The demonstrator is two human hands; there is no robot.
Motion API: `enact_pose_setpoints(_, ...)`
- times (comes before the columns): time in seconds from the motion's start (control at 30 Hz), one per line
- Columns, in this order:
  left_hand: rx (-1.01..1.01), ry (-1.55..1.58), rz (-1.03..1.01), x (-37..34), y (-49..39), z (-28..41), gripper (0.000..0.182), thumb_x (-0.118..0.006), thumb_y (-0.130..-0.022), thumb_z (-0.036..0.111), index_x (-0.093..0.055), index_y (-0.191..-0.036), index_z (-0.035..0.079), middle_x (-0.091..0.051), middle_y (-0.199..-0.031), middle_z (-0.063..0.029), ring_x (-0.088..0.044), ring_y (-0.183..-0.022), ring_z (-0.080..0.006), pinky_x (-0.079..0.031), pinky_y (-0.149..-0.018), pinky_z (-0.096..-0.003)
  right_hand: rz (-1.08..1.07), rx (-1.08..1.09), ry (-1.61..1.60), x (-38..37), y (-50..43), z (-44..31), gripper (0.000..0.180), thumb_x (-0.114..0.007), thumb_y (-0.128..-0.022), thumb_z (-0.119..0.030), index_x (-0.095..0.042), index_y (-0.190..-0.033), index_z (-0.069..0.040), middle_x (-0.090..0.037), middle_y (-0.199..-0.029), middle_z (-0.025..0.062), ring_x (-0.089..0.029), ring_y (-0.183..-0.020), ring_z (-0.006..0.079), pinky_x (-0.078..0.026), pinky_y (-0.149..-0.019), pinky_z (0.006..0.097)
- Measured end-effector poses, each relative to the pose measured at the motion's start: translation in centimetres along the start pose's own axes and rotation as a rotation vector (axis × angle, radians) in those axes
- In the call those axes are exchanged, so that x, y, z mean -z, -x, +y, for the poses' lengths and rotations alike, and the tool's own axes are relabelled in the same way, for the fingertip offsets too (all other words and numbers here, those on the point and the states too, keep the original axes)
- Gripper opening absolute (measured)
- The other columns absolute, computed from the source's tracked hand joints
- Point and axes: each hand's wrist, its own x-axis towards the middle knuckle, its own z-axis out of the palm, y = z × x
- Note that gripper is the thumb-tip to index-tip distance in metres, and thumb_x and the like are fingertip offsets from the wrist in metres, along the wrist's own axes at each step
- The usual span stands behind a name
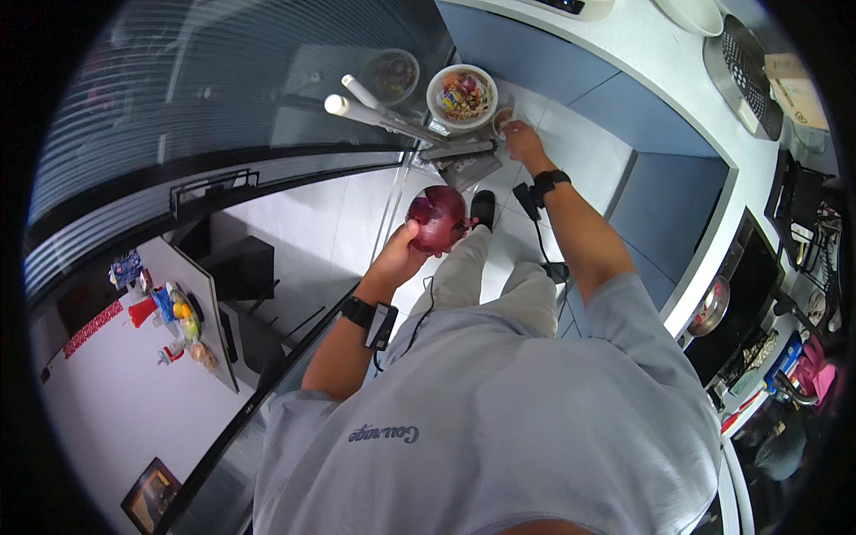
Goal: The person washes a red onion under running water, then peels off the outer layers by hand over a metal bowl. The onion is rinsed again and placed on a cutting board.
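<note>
My left hand (398, 254) holds a round, glossy dark-red object (436, 217) in front of my body, thumb on its near side; whether it is a bowl or a large fruit or vegetable I cannot tell. Farther out and to the right, my right hand (523, 140) grips the edge of a small, partly clear container (503, 120). Just left of that container, on the floor side, stands a round white bin (433, 89) full of mixed food scraps and wrappers (461, 100). Both wrists wear black straps with small devices.
White-tipped poles (364, 115) lean by the bin, with a grey dustpan-like piece (471, 167) below. A dark-framed glass door (267, 160) borders the left. At right, a white counter (702, 100) over blue-grey cabinets carries a metal bowl (710, 307). A cable hangs from each wrist device.
</note>
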Motion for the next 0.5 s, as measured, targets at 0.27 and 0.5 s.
enact_pose_setpoints(0.27,0.027,-0.087,-0.095,-3.1,-8.1,3.3,0.067,-0.062,-0.091,0.053,-0.049,-0.131,0.001,-0.064,-0.117,-0.0094,-0.064,-0.089,-0.0187,-0.049,-0.073,-0.0297,-0.136,0.105,-0.322,6.5,14.8,-4.5,0.034,-0.053,-0.093,0.002,-0.06,-0.125,-0.008,-0.067,-0.114,0.0068,-0.066,-0.094,0.0163,-0.054,-0.078,0.0297)
enact_pose_setpoints(0.5,0.152,-0.341,-0.516,-18.0,-19.6,1.9,0.079,-0.067,-0.084,0.062,-0.046,-0.138,0.007,-0.059,-0.129,-0.0083,-0.06,-0.112,-0.0216,-0.049,-0.085,-0.0336,0.38,0.406,-0.467,16.8,28.8,-7.5,0.065,-0.07,-0.086,0.001,-0.047,-0.145,-0.013,-0.06,-0.13,0.0108,-0.063,-0.105,0.0165,-0.051,-0.091,0.0312)
